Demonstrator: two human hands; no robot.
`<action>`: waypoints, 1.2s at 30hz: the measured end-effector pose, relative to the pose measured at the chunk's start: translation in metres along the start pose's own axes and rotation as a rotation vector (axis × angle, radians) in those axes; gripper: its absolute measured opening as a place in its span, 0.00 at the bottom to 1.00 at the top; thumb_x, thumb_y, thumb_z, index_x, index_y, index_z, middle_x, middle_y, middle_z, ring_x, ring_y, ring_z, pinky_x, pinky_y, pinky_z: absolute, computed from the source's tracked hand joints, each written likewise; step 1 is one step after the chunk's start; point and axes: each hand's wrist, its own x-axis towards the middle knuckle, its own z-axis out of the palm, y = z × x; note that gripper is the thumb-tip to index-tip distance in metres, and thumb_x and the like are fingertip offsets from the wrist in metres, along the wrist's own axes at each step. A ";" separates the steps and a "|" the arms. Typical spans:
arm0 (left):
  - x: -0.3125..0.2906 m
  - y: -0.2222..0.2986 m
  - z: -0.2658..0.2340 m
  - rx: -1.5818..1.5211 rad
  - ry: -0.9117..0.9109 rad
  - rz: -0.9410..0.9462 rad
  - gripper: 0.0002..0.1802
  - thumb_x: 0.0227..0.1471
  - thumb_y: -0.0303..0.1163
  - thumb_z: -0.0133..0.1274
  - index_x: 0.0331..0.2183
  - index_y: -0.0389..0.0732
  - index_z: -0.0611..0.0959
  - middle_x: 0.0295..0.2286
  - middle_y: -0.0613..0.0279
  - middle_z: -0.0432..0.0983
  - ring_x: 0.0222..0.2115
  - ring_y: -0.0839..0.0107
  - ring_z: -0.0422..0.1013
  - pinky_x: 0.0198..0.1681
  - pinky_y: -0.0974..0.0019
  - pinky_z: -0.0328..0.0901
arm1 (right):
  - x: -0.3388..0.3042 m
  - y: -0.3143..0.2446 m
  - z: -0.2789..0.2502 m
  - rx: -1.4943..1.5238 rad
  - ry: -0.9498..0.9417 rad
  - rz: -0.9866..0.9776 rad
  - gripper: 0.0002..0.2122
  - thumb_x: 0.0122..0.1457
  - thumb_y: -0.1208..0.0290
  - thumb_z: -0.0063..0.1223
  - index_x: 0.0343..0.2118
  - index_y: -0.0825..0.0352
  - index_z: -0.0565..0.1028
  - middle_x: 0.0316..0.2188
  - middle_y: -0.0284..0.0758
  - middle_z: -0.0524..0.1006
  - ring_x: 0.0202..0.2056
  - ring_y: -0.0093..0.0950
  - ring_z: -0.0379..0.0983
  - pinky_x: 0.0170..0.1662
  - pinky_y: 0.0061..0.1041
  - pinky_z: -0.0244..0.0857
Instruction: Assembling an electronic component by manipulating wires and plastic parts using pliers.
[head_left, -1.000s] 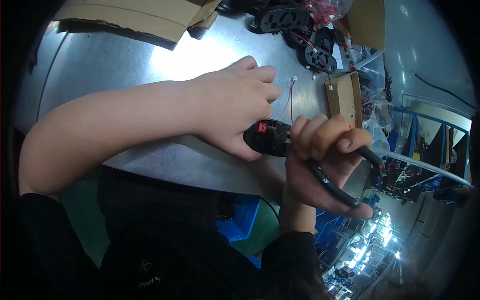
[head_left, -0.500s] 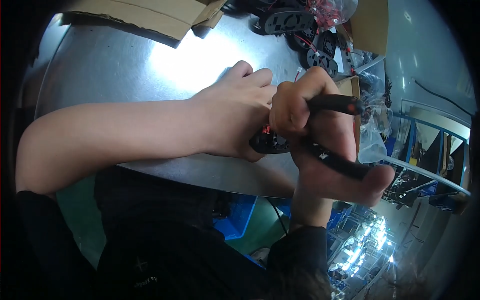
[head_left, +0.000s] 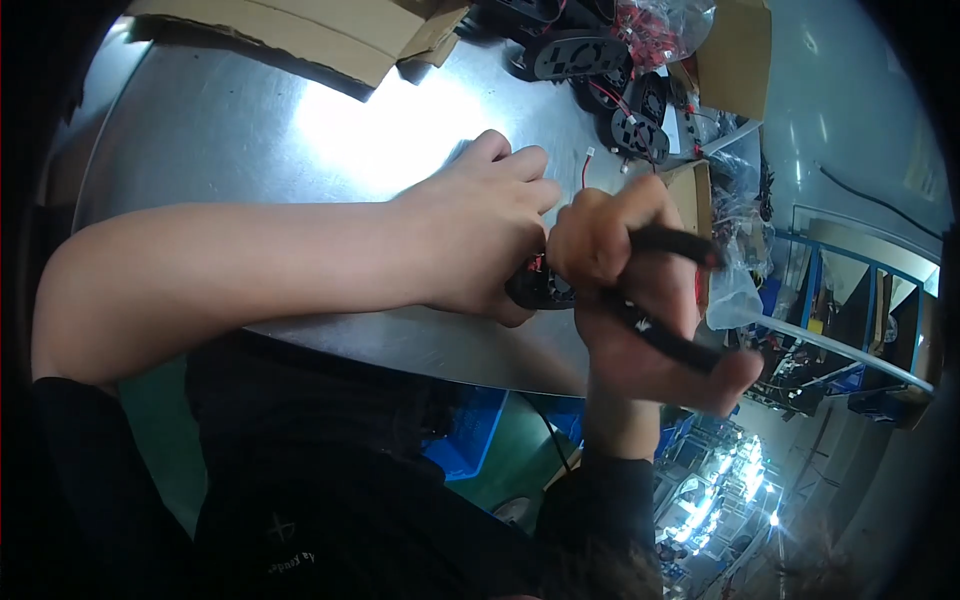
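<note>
My left hand [head_left: 490,225] bends over a black plastic part [head_left: 541,289] at the near edge of the table, its fingers curled round it. Some red shows on this part beside my fingers; the rest is covered. Just to the right, my right hand [head_left: 625,300] is wrapped round black-handled pliers [head_left: 668,338]. The two handles stand apart, one under my curled fingers, the other along my thumb. The jaws are hidden behind my hands, so I cannot tell whether they touch the part. A thin red wire with a white connector [head_left: 589,153] sticks up beyond my hands.
Several black oval housings [head_left: 575,57] with red wires lie at the back of the metal table [head_left: 200,140]. Nearby is a clear bag of red pieces [head_left: 655,35]. Cardboard boxes [head_left: 300,38] stand at the back left and on the right. Below the table is a blue crate [head_left: 470,440].
The pliers' handles have come closer together as my right hand squeezes, and the upper handle has dropped. My left hand has stayed nearly in place. The white connector shows more clearly.
</note>
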 end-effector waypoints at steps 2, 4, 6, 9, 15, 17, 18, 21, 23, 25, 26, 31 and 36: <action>0.002 0.002 -0.002 0.031 -0.059 -0.014 0.22 0.43 0.54 0.62 0.25 0.44 0.89 0.34 0.61 0.76 0.46 0.63 0.67 0.50 0.59 0.59 | -0.012 0.007 0.002 -0.037 0.057 -0.093 0.55 0.27 0.03 0.31 0.31 0.63 0.64 0.28 0.27 0.61 0.28 0.19 0.54 0.32 0.20 0.44; 0.004 0.003 -0.002 -0.001 -0.028 0.032 0.23 0.42 0.55 0.62 0.26 0.43 0.89 0.34 0.61 0.76 0.46 0.62 0.67 0.50 0.59 0.58 | -0.018 0.007 0.013 -0.017 0.109 -0.133 0.52 0.32 0.06 0.37 0.31 0.64 0.64 0.28 0.28 0.62 0.27 0.19 0.54 0.32 0.20 0.45; 0.002 0.001 -0.004 0.022 -0.040 0.041 0.24 0.42 0.56 0.62 0.26 0.42 0.89 0.34 0.61 0.77 0.46 0.63 0.67 0.50 0.59 0.58 | -0.023 0.012 0.016 -0.121 0.121 -0.245 0.49 0.37 0.10 0.43 0.32 0.64 0.64 0.27 0.30 0.64 0.27 0.20 0.55 0.32 0.21 0.48; 0.001 0.001 -0.009 0.066 -0.083 0.036 0.27 0.43 0.57 0.62 0.28 0.40 0.89 0.35 0.60 0.78 0.47 0.63 0.67 0.50 0.59 0.58 | -0.025 0.024 0.023 -0.109 0.153 -0.362 0.47 0.39 0.11 0.45 0.32 0.63 0.63 0.26 0.31 0.63 0.26 0.22 0.55 0.32 0.24 0.49; 0.003 0.001 -0.007 0.124 -0.054 0.054 0.30 0.42 0.62 0.62 0.22 0.41 0.88 0.33 0.61 0.74 0.43 0.64 0.65 0.47 0.58 0.58 | -0.026 0.054 0.028 -0.142 0.190 -0.714 0.45 0.42 0.14 0.48 0.34 0.62 0.60 0.23 0.32 0.61 0.23 0.24 0.54 0.32 0.29 0.51; 0.001 0.001 -0.006 0.138 -0.048 0.059 0.31 0.43 0.63 0.61 0.21 0.40 0.88 0.32 0.61 0.74 0.42 0.64 0.65 0.46 0.59 0.57 | -0.026 0.063 0.030 -0.197 0.181 -0.852 0.44 0.44 0.15 0.49 0.35 0.62 0.60 0.23 0.32 0.62 0.23 0.24 0.55 0.32 0.29 0.52; 0.000 0.001 -0.005 0.136 -0.036 0.063 0.31 0.43 0.63 0.60 0.21 0.40 0.87 0.32 0.61 0.74 0.42 0.64 0.65 0.46 0.59 0.57 | -0.027 0.064 0.030 -0.194 0.178 -0.856 0.44 0.44 0.15 0.49 0.35 0.62 0.60 0.23 0.32 0.62 0.23 0.24 0.55 0.32 0.29 0.52; 0.000 0.004 -0.012 0.123 -0.071 0.050 0.33 0.42 0.64 0.61 0.26 0.39 0.88 0.33 0.61 0.77 0.45 0.63 0.66 0.47 0.59 0.58 | -0.031 0.058 0.031 -0.207 0.180 -0.817 0.44 0.44 0.16 0.49 0.35 0.62 0.61 0.23 0.32 0.62 0.23 0.25 0.55 0.32 0.29 0.51; 0.000 0.005 -0.014 0.118 -0.120 0.029 0.35 0.43 0.64 0.63 0.30 0.37 0.90 0.35 0.60 0.80 0.48 0.63 0.67 0.49 0.59 0.58 | -0.029 0.052 0.037 -0.165 0.245 -0.737 0.43 0.46 0.16 0.49 0.35 0.62 0.61 0.23 0.31 0.61 0.23 0.24 0.55 0.31 0.28 0.50; -0.001 0.003 -0.010 0.167 -0.093 0.021 0.33 0.42 0.63 0.63 0.29 0.38 0.90 0.35 0.60 0.79 0.47 0.63 0.67 0.48 0.59 0.58 | -0.034 0.039 0.031 -0.019 0.302 -0.704 0.40 0.48 0.18 0.49 0.34 0.60 0.61 0.23 0.29 0.60 0.23 0.23 0.54 0.30 0.26 0.49; 0.000 0.004 -0.011 0.164 -0.094 0.027 0.33 0.42 0.63 0.63 0.29 0.38 0.90 0.35 0.60 0.79 0.47 0.63 0.67 0.48 0.59 0.58 | -0.037 0.032 0.027 0.011 0.341 -0.728 0.38 0.50 0.21 0.51 0.34 0.59 0.62 0.23 0.28 0.59 0.23 0.22 0.53 0.30 0.25 0.47; 0.001 0.000 -0.007 0.077 -0.052 0.056 0.28 0.41 0.60 0.63 0.27 0.42 0.90 0.33 0.61 0.77 0.45 0.63 0.67 0.48 0.58 0.59 | -0.031 0.024 0.007 0.221 0.296 -0.616 0.37 0.50 0.23 0.54 0.34 0.59 0.62 0.23 0.27 0.58 0.22 0.21 0.52 0.29 0.26 0.47; 0.001 -0.003 -0.005 0.064 -0.023 0.064 0.27 0.40 0.59 0.64 0.26 0.42 0.90 0.31 0.62 0.76 0.44 0.63 0.67 0.48 0.59 0.59 | -0.024 0.031 0.001 0.337 0.293 -0.535 0.36 0.50 0.24 0.56 0.34 0.59 0.62 0.23 0.27 0.59 0.22 0.21 0.53 0.29 0.25 0.47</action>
